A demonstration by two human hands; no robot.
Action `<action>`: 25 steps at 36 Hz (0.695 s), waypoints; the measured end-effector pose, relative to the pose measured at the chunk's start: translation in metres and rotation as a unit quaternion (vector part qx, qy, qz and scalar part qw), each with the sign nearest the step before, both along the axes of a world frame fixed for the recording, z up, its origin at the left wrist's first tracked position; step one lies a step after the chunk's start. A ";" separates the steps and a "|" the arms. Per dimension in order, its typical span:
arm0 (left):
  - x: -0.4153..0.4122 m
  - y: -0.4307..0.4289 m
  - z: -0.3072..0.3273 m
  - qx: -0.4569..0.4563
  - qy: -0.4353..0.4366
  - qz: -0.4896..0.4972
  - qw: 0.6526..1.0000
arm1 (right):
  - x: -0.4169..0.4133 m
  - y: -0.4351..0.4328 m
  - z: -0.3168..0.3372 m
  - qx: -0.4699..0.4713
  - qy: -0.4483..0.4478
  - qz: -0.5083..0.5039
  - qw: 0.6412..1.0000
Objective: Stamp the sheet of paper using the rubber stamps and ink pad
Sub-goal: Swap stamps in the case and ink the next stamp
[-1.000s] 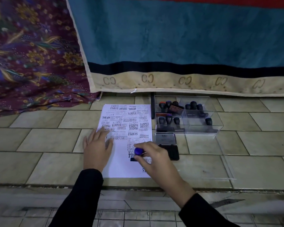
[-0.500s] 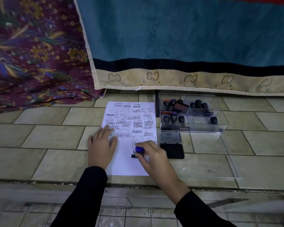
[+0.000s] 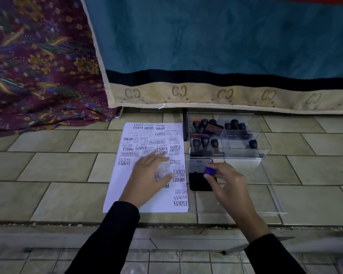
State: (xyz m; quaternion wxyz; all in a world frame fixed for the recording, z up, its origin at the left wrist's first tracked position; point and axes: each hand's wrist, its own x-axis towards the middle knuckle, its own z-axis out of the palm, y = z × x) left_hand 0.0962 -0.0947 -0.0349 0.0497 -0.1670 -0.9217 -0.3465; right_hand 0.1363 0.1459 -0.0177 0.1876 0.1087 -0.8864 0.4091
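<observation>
Sheet of paper (image 3: 117,186) flat on tiled floor (image 3: 57,165), largely covered in black imprints. Left hand (image 3: 149,177) palm-down on sheet, fingers straight and spread. Right hand (image 3: 231,186) beside sheet, fingertips pinching blue-topped stamp (image 3: 210,171) at open ink pad (image 3: 196,182); contact with pad unclear. Clear box (image 3: 246,153) of stamps just behind pad.
</observation>
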 end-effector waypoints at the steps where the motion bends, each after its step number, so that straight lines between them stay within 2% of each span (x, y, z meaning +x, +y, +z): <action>1: 0.001 0.009 -0.001 -0.015 0.000 -0.021 1.000 | 0.000 0.000 0.000 0.004 0.000 0.003 1.000; 5: 0.004 0.038 -0.006 -0.058 0.001 -0.068 0.996 | -0.001 -0.002 0.001 0.014 0.005 0.013 1.000; 11: 0.003 0.052 -0.011 -0.098 0.028 -0.069 0.992 | -0.001 -0.008 0.005 0.053 0.018 0.028 0.998; 18: 0.002 0.053 -0.014 -0.103 0.040 -0.055 0.992 | -0.016 -0.008 0.014 0.083 -0.012 0.027 0.996; 25: 0.002 0.054 -0.014 -0.081 0.030 -0.047 0.995 | 0.007 -0.001 0.009 0.108 -0.003 0.078 0.991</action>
